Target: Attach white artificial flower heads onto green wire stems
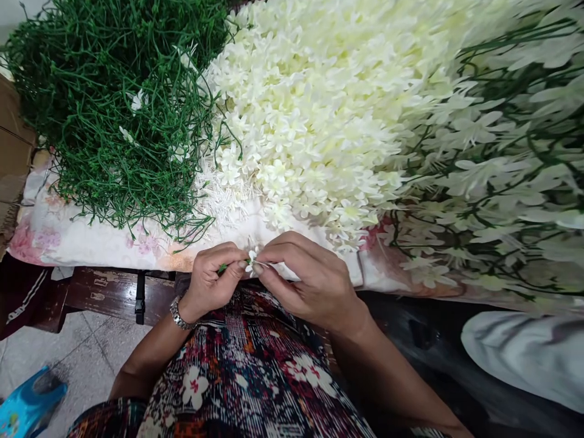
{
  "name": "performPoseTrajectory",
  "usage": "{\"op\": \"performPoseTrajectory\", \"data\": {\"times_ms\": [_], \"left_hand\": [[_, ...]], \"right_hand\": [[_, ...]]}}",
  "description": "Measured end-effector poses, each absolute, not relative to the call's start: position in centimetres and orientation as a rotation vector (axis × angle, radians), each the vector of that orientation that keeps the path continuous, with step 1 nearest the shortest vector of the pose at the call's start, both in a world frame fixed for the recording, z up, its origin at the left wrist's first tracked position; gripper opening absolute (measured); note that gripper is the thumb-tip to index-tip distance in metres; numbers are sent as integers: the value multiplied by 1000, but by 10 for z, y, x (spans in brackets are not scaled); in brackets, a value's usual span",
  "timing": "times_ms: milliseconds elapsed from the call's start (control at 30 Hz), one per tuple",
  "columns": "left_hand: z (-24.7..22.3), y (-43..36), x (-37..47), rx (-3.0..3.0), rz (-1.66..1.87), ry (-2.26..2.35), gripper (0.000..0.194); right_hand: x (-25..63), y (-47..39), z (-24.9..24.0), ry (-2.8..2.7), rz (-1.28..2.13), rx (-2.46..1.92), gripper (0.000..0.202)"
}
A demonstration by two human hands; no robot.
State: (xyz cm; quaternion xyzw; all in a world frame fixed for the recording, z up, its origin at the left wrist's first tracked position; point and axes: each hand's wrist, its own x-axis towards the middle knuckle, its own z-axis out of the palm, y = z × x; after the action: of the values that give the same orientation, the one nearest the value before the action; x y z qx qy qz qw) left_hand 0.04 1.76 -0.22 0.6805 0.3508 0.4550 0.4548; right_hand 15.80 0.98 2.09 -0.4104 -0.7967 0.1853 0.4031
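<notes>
Over the cloth-covered table (91, 240), left hand (212, 277) pinches a green stem (223, 266); right hand (308, 280) fingers (curled) hold a white blossom (252, 255).

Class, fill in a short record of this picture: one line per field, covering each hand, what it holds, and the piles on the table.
left hand: left hand pinches a thin green stem
right hand: right hand pinches a small white flower at the stem's tip
left pile: loose green stems
middle pile: loose cream flowers
right pile: finished sprays, flowers on stems
surface: floral cloth over a wooden table
wrist: watch on the left
</notes>
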Motion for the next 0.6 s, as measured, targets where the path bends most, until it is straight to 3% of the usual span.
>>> {"op": "performPoseTrajectory", "data": {"times_ms": [400,600], "left_hand": [[1,19,6,1765,991,1004,23],[3,17,2,1661,967,1021,14]], "right_hand": [[155,14,11,-2069,335,-1023,12],[160,10,9,-2009,282,-1080,17]]}}
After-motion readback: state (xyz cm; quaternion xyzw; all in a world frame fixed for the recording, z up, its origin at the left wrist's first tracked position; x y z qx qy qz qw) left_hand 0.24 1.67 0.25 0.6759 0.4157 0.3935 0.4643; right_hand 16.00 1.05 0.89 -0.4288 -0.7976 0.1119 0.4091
